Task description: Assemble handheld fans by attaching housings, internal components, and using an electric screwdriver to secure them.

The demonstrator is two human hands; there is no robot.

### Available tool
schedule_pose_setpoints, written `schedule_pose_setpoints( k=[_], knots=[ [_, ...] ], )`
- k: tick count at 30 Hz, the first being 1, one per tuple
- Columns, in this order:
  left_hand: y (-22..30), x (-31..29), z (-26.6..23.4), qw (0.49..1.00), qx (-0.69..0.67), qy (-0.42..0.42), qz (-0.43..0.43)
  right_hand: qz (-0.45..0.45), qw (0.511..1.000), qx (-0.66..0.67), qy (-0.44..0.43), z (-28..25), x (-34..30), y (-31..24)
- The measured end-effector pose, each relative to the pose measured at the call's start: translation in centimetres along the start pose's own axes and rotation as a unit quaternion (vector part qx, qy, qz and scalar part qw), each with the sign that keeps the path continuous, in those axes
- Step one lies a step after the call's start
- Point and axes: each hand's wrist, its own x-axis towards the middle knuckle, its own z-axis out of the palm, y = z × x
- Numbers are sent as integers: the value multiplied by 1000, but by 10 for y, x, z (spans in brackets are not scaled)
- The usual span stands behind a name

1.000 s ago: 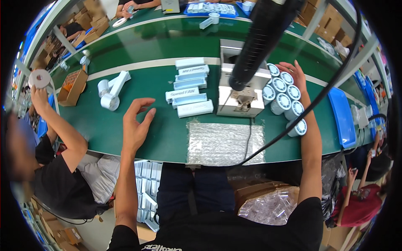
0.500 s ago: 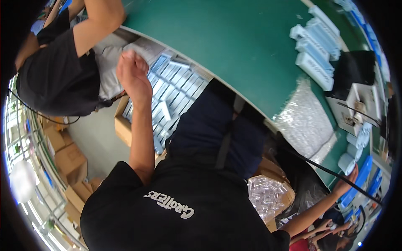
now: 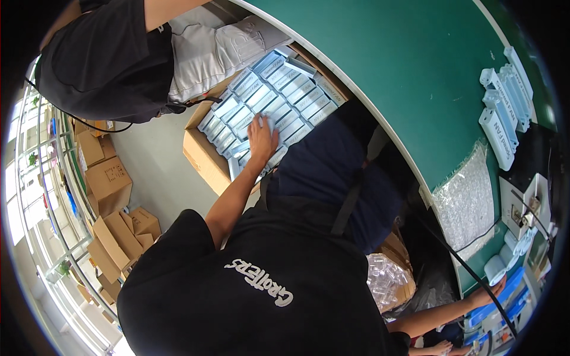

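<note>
resting on the pale blue oblong pieces [image 3: 300, 89] that fill an open cardboard carton [image 3: 208, 161], the person's left hand [image 3: 263, 142] lies palm down with its fingers a little bent. the fingertips touch pieces toward the near side of the carton; whether they are clamped on one or merely lie on top cannot be told, as the back of the hand hides the contact. the pieces are packed in close rows, with one lying askew at the far edge. the carton stands at the person's left, beside the edge of a green table [image 3: 386, 53] and near the light grey trousers [image 3: 208, 56] of a co-worker in a black shirt [image 3: 107, 65] at the far left.

the right hand [image 3: 488, 294] is well apart from the left, at the near right by the table's edge. it is just beside some pale blue cylinders [image 3: 494, 270]; whether its fingers grip the closest one cannot be told at this size. a blue tray [image 3: 510, 282] is next to it, and a black cable [image 3: 473, 273] crosses in front. beyond the cylinders stands a white machine [image 3: 510, 204], with a sheet of bubble wrap [image 3: 464, 202] to its left and a row of similar pieces [image 3: 499, 139] farther off. clear plastic parts [image 3: 383, 277] fill a box at the near right; brown boxes [image 3: 110, 185] stand at the left.
</note>
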Motion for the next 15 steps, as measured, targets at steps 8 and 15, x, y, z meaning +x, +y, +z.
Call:
schedule_pose_setpoints(
  k=[8, 15],
  knots=[
    [64, 147, -16, 979, -115, 73, 153, -51, 997, -53, -7, -3, 1, 5],
    [59, 172, 1, 980, -26, -61, 187, 15, 1000, 20, 14, 8, 1, 0]
  ],
)
